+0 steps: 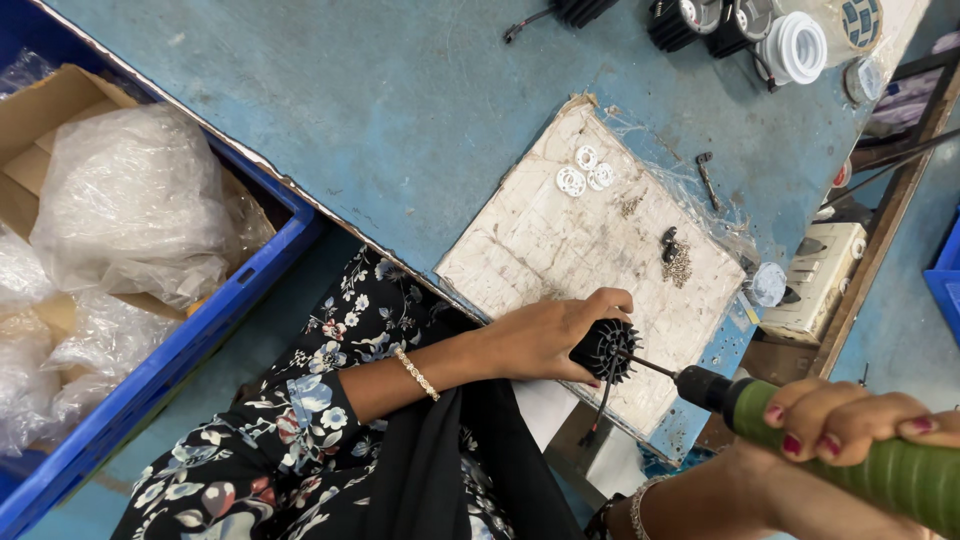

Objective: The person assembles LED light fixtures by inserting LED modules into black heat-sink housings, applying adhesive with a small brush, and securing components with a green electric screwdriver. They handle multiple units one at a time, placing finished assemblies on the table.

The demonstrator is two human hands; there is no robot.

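Even, bright daylight; shadows are faint. The plastic bags (130, 200) far beyond the left hand (545, 335) glare slightly. Edges bend, and the right hand (850, 420) looks perhaps slightly soft.

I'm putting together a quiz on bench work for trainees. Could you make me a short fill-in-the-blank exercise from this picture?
1. The left hand steadies a black finned part on a worn ____ board.
2. The right hand grips a power screwdriver whose handle is ____.
3. Near the board's far edge lie small white ____.
4. To the left of the blue table stands a ____ crate with a cardboard box of clear plastic bags.

Missing words: white; green; rings; blue
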